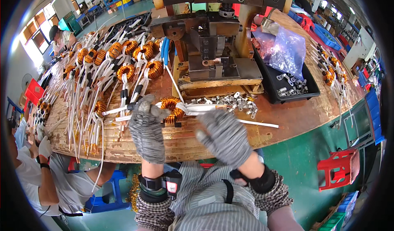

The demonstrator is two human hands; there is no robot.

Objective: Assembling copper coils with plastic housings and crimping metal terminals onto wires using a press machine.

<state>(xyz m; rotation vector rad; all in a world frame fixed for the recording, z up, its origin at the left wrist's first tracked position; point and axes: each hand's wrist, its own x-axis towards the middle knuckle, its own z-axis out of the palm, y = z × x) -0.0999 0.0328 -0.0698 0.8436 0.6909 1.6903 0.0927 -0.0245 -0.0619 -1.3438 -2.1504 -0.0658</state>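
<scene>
Wooden bench (pixel 303 118) topped by press (pixel 213 62) | copper-wound coil (pixel 177 116) laid before press | left-side leads (pixel 117 110) grasped by left hand (pixel 147 128) | right hand (pixel 227 136) placed at right-side leads (pixel 201 107), grip cannot be told

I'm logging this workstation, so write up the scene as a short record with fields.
Left hand: grey glove, at the nearest coil's left side; grip unclear
Right hand: grey glove, near the white wires; contact unclear
Nearest coil: orange-brown ring, between press and person
Press: beyond nearest coil
Loose metal connectors: right of nearest coil
Black tray: right of press, holding connectors and plastic bag
Other coils: heaped at left
</scene>
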